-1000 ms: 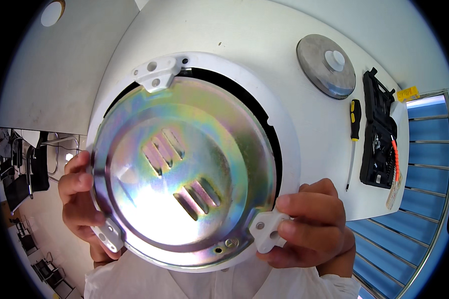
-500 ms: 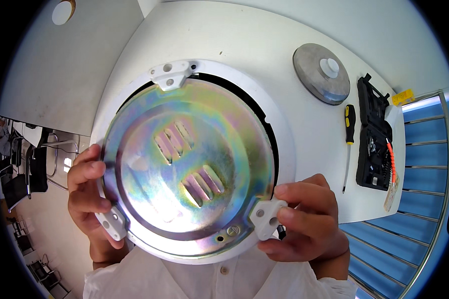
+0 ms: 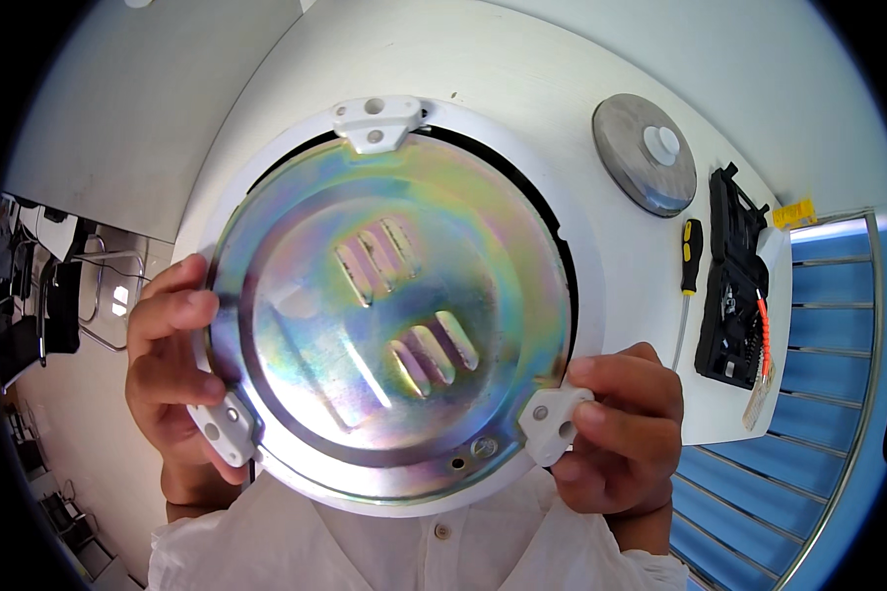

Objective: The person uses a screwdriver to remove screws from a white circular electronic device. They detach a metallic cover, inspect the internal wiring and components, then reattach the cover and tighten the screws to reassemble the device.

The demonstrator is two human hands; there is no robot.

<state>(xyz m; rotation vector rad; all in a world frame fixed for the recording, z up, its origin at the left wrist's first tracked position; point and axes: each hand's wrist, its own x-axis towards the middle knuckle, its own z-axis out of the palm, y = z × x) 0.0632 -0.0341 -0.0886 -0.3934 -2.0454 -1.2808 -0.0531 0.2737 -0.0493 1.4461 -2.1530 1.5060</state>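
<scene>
Both hands hold a round appliance part, a white ring (image 3: 586,281) fitted with an iridescent metal plate (image 3: 443,217) with raised slots and three white brackets (image 3: 376,125). My left hand (image 3: 172,364) is closed on its left side, fingertips beside the lower-left bracket (image 3: 225,430). My right hand (image 3: 621,433) is closed on the right side, pinching at the lower-right bracket (image 3: 552,426). The part is tilted up toward my view, and a white shirt shows behind its lower edge.
On the white table (image 3: 493,49) at right lie a grey lid (image 3: 636,163) with white knob, a yellow-black screwdriver (image 3: 691,251), an open black tool case (image 3: 724,315), an orange-handled brush (image 3: 762,355) and a yellow packet (image 3: 793,214). Beyond are metal railings (image 3: 828,399); chairs (image 3: 54,305) stand far left.
The round part, with both hands still gripping it, has moved slightly up and to the right in the picture.
</scene>
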